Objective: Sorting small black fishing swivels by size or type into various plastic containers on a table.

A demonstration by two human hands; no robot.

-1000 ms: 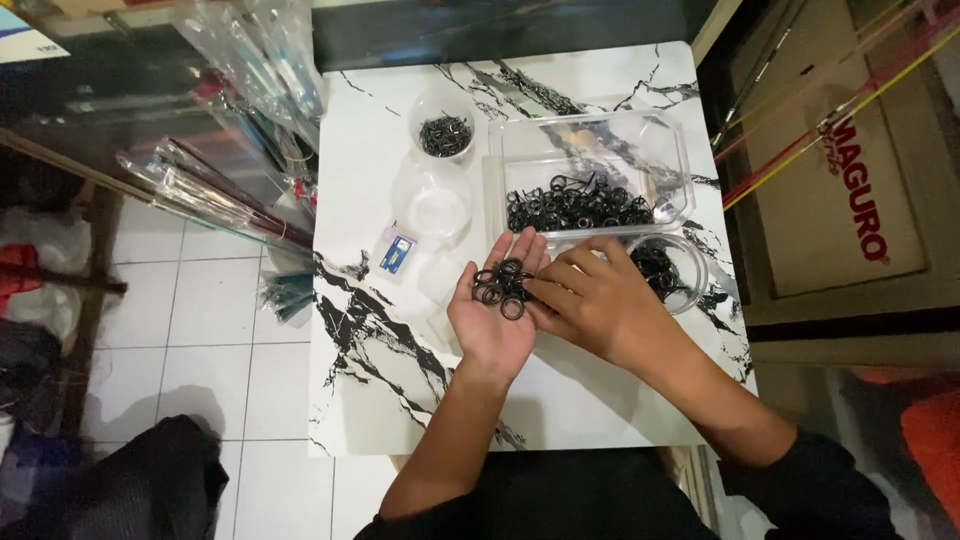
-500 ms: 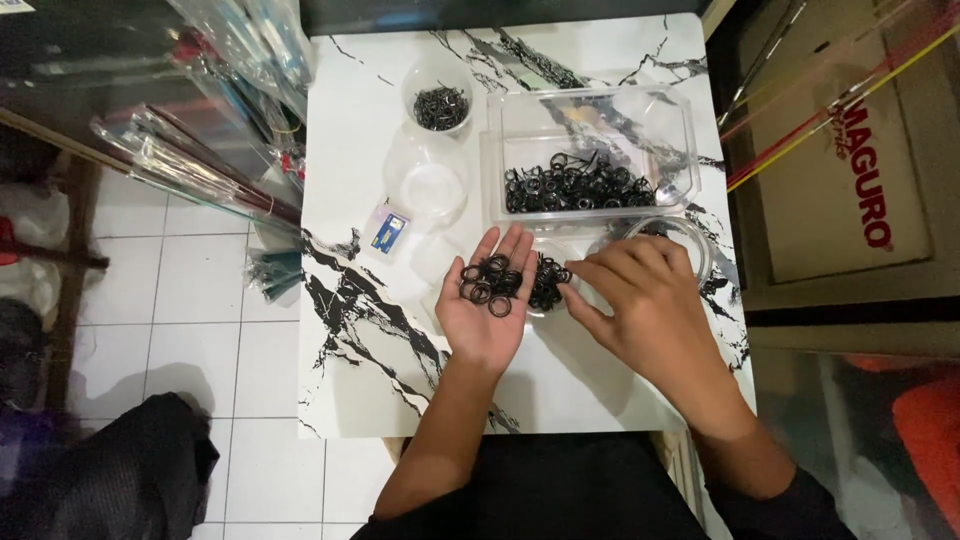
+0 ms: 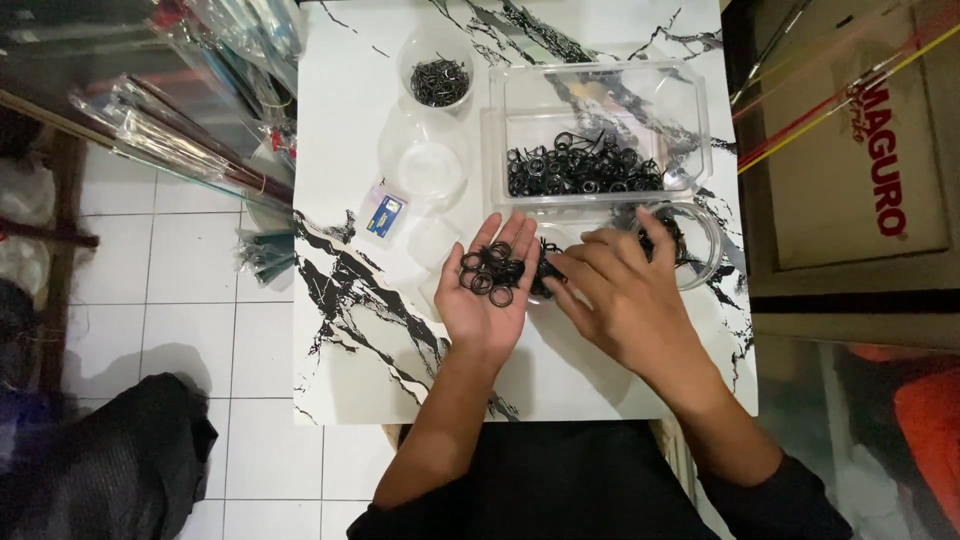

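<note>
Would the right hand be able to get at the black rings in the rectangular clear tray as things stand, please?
Probably yes. The right hand hovers just below the rectangular clear tray, which is open on top, and the black rings lie along its near side. Nothing sits between them except the tray's low wall.

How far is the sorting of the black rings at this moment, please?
Looks done: a small round cup at the far side of the table holds some black rings. In hand: the left hand lies palm up with a pile of black rings; the right hand reaches its fingertips toward them. Left: many rings lie in the clear rectangular box, and one clear cup looks empty.
</note>
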